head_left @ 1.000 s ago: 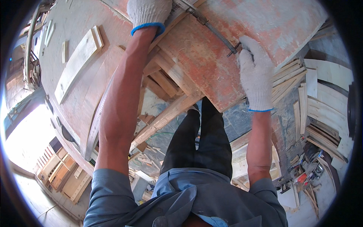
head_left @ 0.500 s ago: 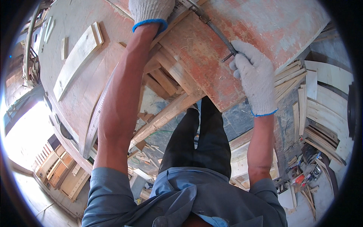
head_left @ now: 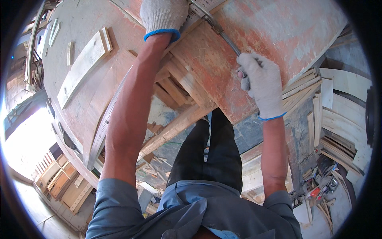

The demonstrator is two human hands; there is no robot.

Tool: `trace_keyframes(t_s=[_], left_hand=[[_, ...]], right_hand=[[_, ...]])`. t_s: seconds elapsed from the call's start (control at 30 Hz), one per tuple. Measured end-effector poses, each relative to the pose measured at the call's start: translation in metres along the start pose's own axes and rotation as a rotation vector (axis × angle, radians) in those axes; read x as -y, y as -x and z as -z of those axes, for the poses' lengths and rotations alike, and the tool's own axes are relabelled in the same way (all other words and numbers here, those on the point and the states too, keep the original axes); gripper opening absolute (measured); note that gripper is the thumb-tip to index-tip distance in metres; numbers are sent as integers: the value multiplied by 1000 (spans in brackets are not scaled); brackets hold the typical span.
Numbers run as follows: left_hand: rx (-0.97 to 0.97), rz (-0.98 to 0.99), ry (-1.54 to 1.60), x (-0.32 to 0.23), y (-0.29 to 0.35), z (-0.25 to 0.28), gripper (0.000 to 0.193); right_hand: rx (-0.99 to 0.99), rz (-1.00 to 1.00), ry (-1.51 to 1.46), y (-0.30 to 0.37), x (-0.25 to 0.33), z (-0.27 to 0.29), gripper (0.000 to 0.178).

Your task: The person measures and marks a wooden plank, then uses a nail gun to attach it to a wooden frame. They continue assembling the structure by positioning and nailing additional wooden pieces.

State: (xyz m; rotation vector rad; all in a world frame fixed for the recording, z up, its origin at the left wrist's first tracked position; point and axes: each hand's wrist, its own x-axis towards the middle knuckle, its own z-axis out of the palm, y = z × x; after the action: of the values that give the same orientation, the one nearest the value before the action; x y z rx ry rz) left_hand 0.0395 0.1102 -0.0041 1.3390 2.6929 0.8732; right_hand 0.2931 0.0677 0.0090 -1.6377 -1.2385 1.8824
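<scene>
A clamp with a threaded metal screw lies slantwise across the top of the worn, reddish board. My right hand, in a white knit glove, is closed around the screw's handle end, hiding its crossbar. At the upper edge, my left hand, in a matching blue-cuffed glove, rests near the clamp's far end and a pale strip with printed marks. The fingers of that hand are cut off by the frame, so their grip does not show.
A curved wooden piece lies on the tabletop at left. A long metal rail runs beside my left forearm. Below the board, a wooden beam crosses the gap. Stacked boards stand at right; scraps and tools litter the floor.
My right hand has shifted slightly left and down and turned around the screw's handle, covering the crossbar that showed before. My left hand has moved slightly right and down.
</scene>
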Motion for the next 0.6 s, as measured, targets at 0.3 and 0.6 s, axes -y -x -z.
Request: trace_keyframes(t_s=[0.3, 0.6], left_hand=[[-7, -17, 4, 2, 1, -5, 34], [3, -2, -9, 1, 1, -6, 34]], right_hand=[[8, -2, -28, -6, -4, 7, 41], [234, -240, -120, -21, 12, 25, 43]])
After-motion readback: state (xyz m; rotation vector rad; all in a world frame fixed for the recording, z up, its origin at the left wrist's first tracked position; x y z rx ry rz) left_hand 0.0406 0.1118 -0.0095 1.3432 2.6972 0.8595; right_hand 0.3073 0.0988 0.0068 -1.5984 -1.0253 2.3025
